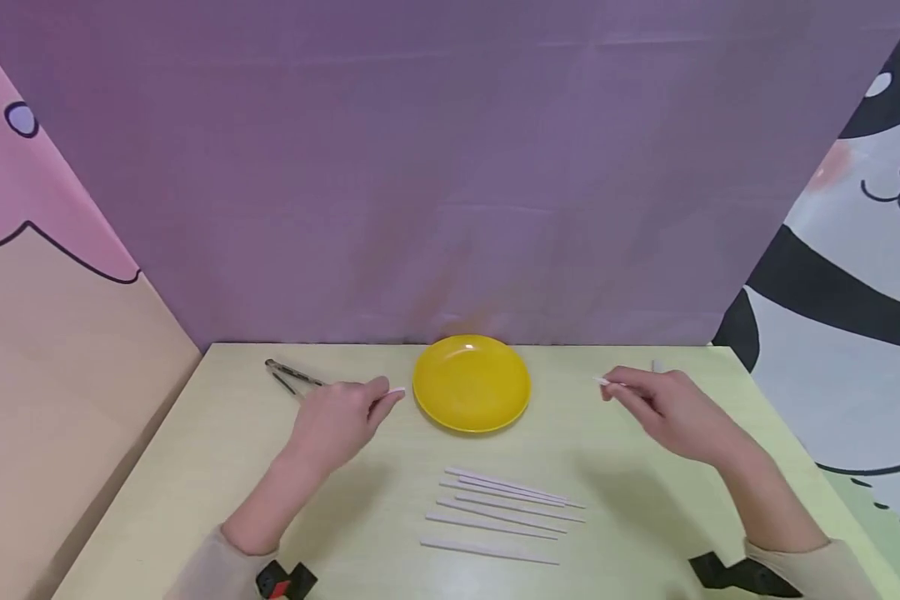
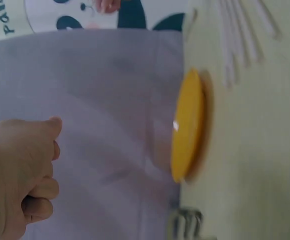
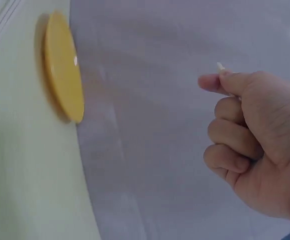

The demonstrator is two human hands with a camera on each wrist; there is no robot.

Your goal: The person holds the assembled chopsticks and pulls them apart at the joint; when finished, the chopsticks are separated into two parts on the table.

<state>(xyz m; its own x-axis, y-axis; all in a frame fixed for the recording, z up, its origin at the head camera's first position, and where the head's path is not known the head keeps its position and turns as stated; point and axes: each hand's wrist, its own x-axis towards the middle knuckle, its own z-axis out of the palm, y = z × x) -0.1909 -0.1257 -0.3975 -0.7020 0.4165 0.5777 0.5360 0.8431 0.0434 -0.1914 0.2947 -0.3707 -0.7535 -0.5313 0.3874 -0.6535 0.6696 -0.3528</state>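
Observation:
My left hand (image 1: 339, 423) is raised over the left part of the table, thumb and forefinger pinching a thin white stick (image 1: 397, 390). Only its short tip shows; the fingers hide the rest. Opposite, my right hand (image 1: 663, 410) pinches another thin white piece (image 3: 220, 66) by thumb and forefinger, its other fingers curled in. Whether the two pieces come from one stick I cannot tell. Between the hands, farther back, lies a round yellow plate (image 1: 471, 383). Several thin white sticks (image 1: 491, 523) lie roughly side by side in front of it.
Metal tongs (image 1: 292, 372) lie behind my left hand, partly covered by it. A small whitish object (image 1: 657, 365) shows just behind my right hand. The pale table (image 1: 217, 433) ends at a purple backdrop (image 1: 450, 183), with printed cartoon panels on both sides.

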